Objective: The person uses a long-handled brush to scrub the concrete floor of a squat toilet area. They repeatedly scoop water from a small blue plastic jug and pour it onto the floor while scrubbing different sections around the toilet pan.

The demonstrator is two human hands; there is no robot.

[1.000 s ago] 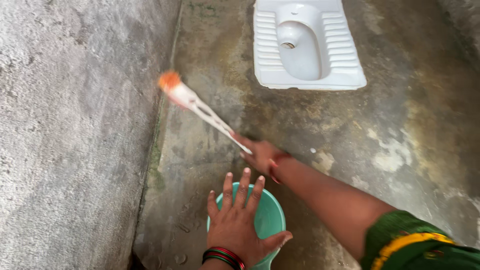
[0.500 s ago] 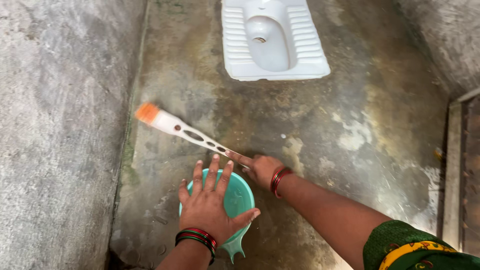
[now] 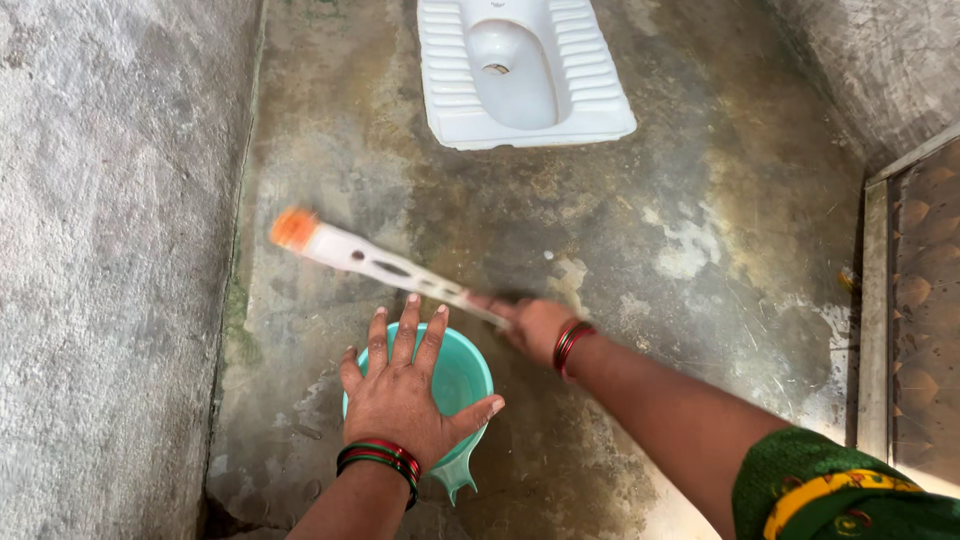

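My right hand [image 3: 535, 325] grips the end of a long white brush [image 3: 385, 264] with orange bristles; the bristle head rests on the wet concrete floor [image 3: 620, 220] near the left wall. My left hand [image 3: 405, 390] lies flat, fingers spread, over the top of a teal plastic mug [image 3: 468, 378] that stands on the floor just below the brush handle. Both wrists wear red and green bangles.
A white squat toilet pan [image 3: 520, 75] is set into the floor at the top. A rough grey wall [image 3: 110, 250] runs along the left. A door frame and brown door [image 3: 920, 300] stand at the right edge. The floor is stained and damp.
The brush head has swung down from mid-air to the floor by the left wall. The view has shifted, so the toilet pan and both hands sit further left.
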